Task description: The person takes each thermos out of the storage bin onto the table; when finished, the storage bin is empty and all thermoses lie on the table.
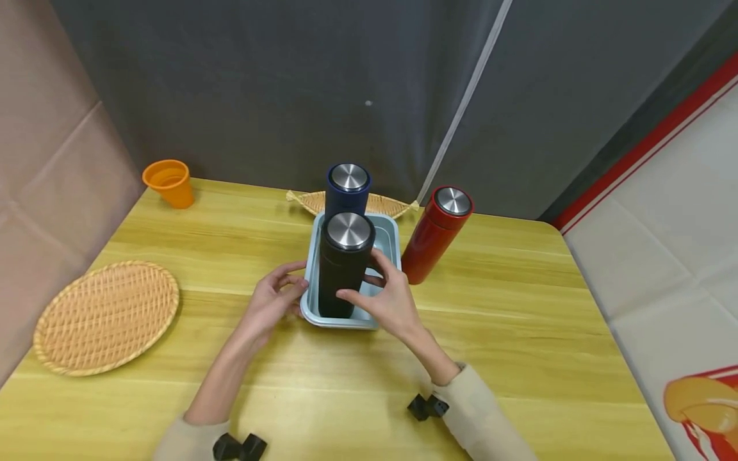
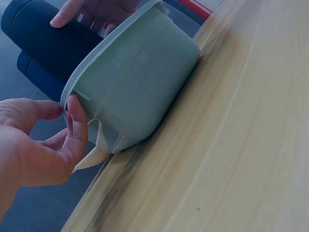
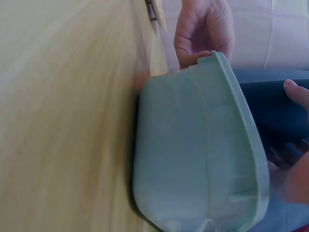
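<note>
A pale blue-green plastic basin (image 1: 340,323) stands on the wooden table, holding a black thermos (image 1: 337,275) upright toward its near side. Behind that one rises a navy blue thermos (image 1: 347,202), its lower part hidden. My right hand (image 1: 394,304) grips the black thermos, thumb at the front and fingers around the right side. At the basin's left rim, my left hand (image 1: 273,298) pinches the edge between thumb and fingers, as the left wrist view shows. A red thermos (image 1: 434,240) with a steel-topped lid stands just right of the basin.
Behind the basin lies a woven boat-shaped basket (image 1: 389,205). An orange cup (image 1: 175,187) is at the back left, and an oval woven tray (image 1: 109,320) lies on the left side. A dark curtain (image 1: 259,96) borders the table's back edge.
</note>
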Available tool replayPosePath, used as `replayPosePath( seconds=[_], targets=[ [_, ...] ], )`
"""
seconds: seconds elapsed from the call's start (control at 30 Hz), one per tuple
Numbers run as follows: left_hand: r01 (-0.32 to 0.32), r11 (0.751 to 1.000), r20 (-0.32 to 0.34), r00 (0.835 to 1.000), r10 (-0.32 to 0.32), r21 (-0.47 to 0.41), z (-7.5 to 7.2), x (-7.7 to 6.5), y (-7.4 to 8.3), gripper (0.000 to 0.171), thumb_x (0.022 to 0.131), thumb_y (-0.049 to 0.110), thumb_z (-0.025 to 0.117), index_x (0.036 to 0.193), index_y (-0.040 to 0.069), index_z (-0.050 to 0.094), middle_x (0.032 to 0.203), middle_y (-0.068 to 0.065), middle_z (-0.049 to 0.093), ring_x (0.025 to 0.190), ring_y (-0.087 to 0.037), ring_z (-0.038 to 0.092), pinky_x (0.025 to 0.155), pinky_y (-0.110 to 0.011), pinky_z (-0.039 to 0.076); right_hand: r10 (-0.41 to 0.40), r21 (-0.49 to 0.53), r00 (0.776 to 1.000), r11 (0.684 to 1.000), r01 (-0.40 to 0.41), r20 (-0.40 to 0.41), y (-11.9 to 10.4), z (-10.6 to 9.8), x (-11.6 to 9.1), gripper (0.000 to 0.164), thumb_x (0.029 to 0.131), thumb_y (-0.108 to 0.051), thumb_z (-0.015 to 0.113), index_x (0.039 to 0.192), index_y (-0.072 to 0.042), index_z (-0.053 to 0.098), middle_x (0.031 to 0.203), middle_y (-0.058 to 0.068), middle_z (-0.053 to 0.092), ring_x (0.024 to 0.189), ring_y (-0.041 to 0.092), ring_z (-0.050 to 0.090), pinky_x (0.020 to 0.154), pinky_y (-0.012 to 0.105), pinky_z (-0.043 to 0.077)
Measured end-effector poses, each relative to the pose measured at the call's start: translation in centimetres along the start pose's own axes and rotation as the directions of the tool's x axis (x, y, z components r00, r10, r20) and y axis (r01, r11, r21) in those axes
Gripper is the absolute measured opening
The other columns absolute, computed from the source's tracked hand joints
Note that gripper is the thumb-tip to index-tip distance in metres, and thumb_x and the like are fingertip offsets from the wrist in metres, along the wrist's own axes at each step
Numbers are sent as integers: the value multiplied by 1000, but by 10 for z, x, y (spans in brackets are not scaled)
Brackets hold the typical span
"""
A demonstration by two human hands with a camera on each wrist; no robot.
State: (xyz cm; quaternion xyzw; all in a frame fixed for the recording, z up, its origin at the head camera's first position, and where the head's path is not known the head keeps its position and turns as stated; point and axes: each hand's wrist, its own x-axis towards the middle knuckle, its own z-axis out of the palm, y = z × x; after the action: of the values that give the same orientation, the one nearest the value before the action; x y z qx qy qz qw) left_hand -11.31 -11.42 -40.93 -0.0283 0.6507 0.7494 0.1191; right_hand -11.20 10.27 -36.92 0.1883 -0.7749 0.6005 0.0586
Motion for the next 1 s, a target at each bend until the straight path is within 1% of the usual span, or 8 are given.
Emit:
replayPosePath(
  seconds=[0.23, 0.37, 0.5, 0.6, 0.7, 0.77, 0.87, 1.0],
  targets=[
    [-17, 999, 1, 1000, 17, -29, 0, 2, 1, 45, 96, 5, 58, 138, 0, 45, 100, -11, 55, 64, -12, 59, 58, -28, 55, -52, -41, 998, 998, 51, -24, -11, -11, 6, 68, 71, -6, 86, 132, -6, 54, 123, 7, 61, 108, 21, 60, 85, 34, 55],
    [-6, 999, 7, 1000, 6, -32, -1, 0, 0, 45, 96, 4, 58, 138, 0, 44, 101, -12, 54, 65, -14, 60, 58, -28, 55, -74, -56, 996, 996, 71, -45, -18, -17, 6, 65, 73, -5, 85, 130, -6, 56, 120, 7, 63, 106, 21, 62, 83, 36, 56],
    [0, 1000, 11, 1000, 1, -27, 1, -1, 0, 45, 96, 4, 58, 138, 0, 44, 103, -14, 54, 66, -15, 60, 59, -28, 55, -114, -33, 992, 993, 112, -59, -26, -27, 9, 63, 72, 0, 84, 128, -3, 56, 117, 9, 63, 102, 23, 63, 81, 39, 57],
    [2, 1000, 6, 1000, -2, -15, 0, -2, 1, 45, 95, 3, 58, 138, 0, 45, 103, -15, 54, 65, -16, 60, 59, -29, 55, -143, -12, 987, 990, 143, -67, -32, -35, 11, 63, 70, 5, 83, 127, -1, 55, 115, 12, 64, 98, 24, 64, 79, 37, 57],
    [17, 1000, 7, 1000, -17, -7, -2, -4, 1, 45, 95, 4, 59, 138, 2, 45, 104, -16, 54, 64, -16, 59, 61, -30, 56, -147, -5, 983, 989, 147, -108, -36, -45, 9, 65, 68, 12, 81, 127, 1, 56, 111, 13, 64, 91, 23, 64, 79, 33, 57],
    [27, 1000, 13, 1000, -27, -8, 1, -4, -1, 46, 95, 5, 59, 138, 2, 45, 105, -17, 54, 64, -16, 59, 61, -31, 56, -138, -23, 979, 990, 136, -148, -39, -56, 5, 64, 67, 15, 80, 126, 2, 56, 108, 12, 65, 85, 22, 64, 76, 29, 57],
    [35, 999, 8, 999, -35, -9, 2, -3, -2, 46, 95, 4, 59, 139, 3, 45, 105, -17, 54, 64, -16, 60, 62, -33, 56, -122, -35, 973, 992, 118, -195, -44, -71, 0, 63, 68, 17, 78, 125, 3, 56, 106, 11, 65, 82, 20, 62, 74, 26, 57],
    [18, 1000, 9, 1000, -17, -13, 1, 0, -1, 46, 95, 4, 59, 139, 2, 44, 107, -20, 54, 64, -16, 60, 61, -32, 56, -133, -35, 966, 991, 128, -224, -51, -87, 0, 63, 68, 18, 77, 125, 6, 56, 108, 9, 65, 91, 20, 64, 77, 26, 57]
  ],
)
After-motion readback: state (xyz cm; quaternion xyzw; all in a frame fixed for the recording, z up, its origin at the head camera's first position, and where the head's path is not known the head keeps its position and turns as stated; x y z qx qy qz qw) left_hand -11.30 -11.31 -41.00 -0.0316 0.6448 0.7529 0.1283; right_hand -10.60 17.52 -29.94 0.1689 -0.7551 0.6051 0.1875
